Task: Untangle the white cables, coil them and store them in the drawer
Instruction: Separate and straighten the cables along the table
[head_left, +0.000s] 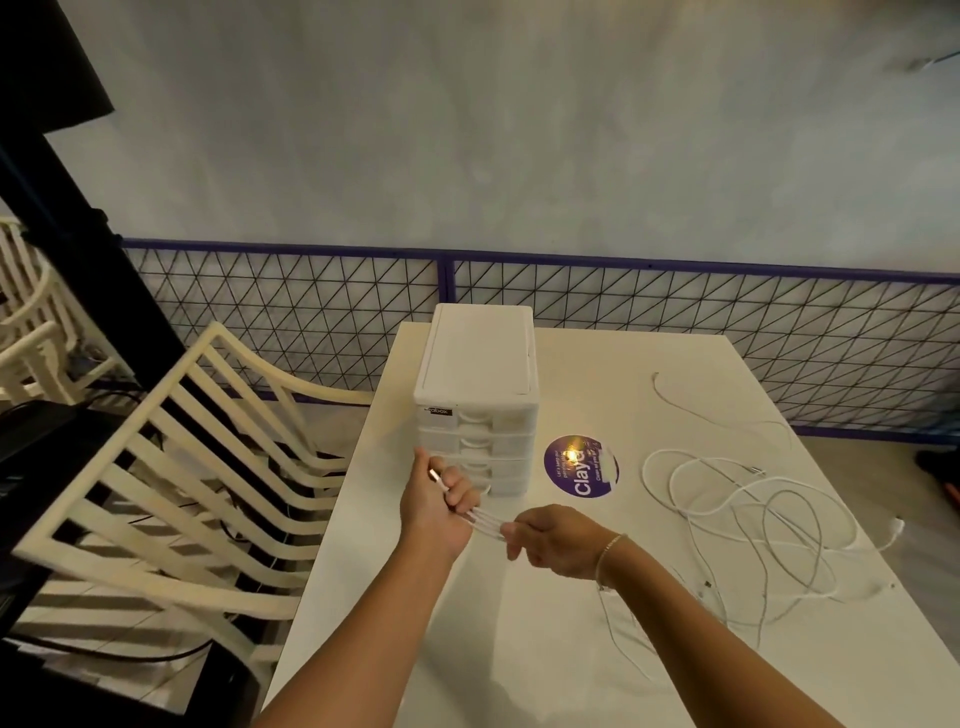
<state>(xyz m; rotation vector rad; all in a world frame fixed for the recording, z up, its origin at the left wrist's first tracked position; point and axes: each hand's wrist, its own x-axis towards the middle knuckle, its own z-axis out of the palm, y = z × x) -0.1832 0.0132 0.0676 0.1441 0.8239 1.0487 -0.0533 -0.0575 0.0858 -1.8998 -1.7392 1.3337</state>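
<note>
My left hand (439, 506) is curled around a bundle of white cable strands (485, 521), with a metal plug tip (435, 475) poking up between thumb and fingers. My right hand (553, 540) pinches the other end of the same strands, so several loops run taut between the two hands, just above the surface (519, 649). A thin bracelet (608, 551) sits on my right wrist.

Both hands hover right in front of the drawer unit (478, 400), a small white stack of drawers standing near the surface's far left edge. Every drawer looks closed; my left hand covers part of the lower fronts, so I cannot tell about the lowest one for sure.

The rest of the cables (753, 525) lie loose on the surface to my right, a sprawl of overlapping white loops well apart from the drawers. One strand (670, 400) trails off toward the far edge, and a few connectors show at the ends of the pile. Another thin length (623, 639) runs under my right forearm toward the near edge.

A round purple sticker (581, 467) lies flat on the surface between the drawers and the loose cables, catching a bright glint of light.

A cream slatted chair (171, 467) stands beside the surface on the left. A wire mesh fence (675, 322) with a purple rail runs behind, under a pale wall.
</note>
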